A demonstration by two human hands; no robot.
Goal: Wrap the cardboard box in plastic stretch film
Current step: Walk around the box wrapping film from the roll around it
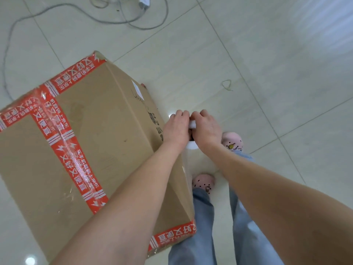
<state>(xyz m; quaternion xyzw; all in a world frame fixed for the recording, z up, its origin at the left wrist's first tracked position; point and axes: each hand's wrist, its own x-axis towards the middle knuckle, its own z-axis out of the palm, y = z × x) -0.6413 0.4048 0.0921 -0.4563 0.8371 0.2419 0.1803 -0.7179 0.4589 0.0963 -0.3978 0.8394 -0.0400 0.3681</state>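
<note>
White film roll [192,124] sits beside cardboard box [91,121], gripped by left hand [176,129] and right hand [206,131] fingers [202,113].

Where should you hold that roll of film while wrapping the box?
Probably its top end, from above, as the left hand and right hand do. The roll stands upright beside the box, so its side is free to pay out film.

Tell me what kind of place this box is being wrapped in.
Probably a home or small office room, indoors: a glossy tiled floor, loose grey cables trailing across it, and the person wearing pink house slippers.
</note>
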